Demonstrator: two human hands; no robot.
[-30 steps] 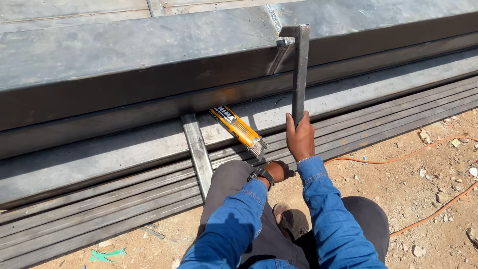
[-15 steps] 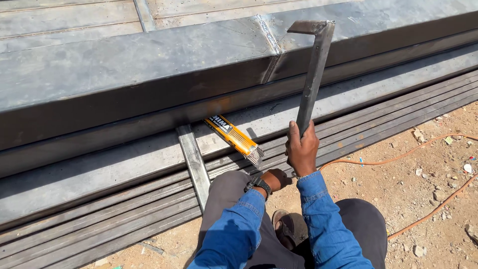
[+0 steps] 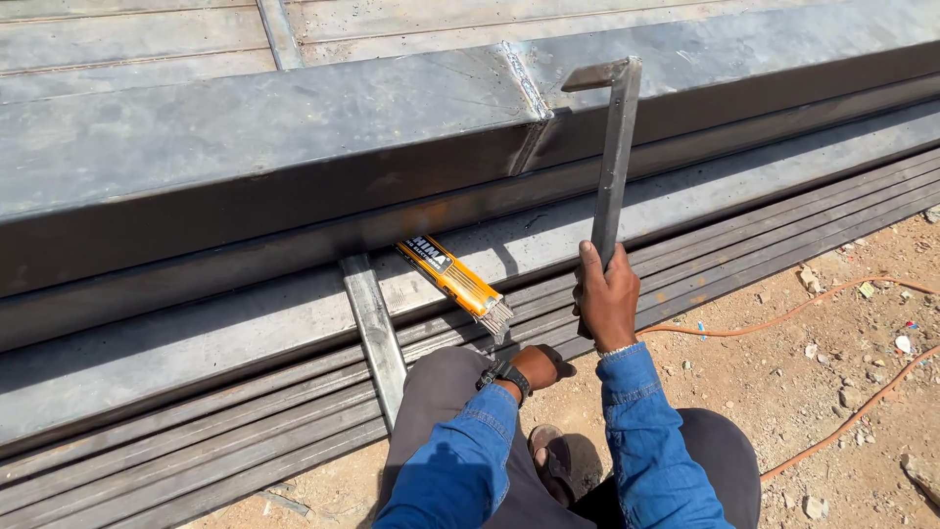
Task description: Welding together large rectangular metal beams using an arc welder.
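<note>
Steel L-shaped bar point(image 3: 615, 157), gripped in the closed right hand point(image 3: 607, 299), now leans further right than a second ago, its hooked end above the hand on the beam point(image 3: 294, 108). Left hand point(image 3: 540, 367), whether closed or open unclear, rests below the electrode box point(image 3: 452, 276).

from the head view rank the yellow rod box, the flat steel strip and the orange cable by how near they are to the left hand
1. Yellow box of welding rods: just up and left of the left hand, its open end closest.
2. Flat steel strip: further left, lying across the stacked steel sections.
3. Orange cable: farthest, on the dirt to the right, beyond the right hand.
</note>
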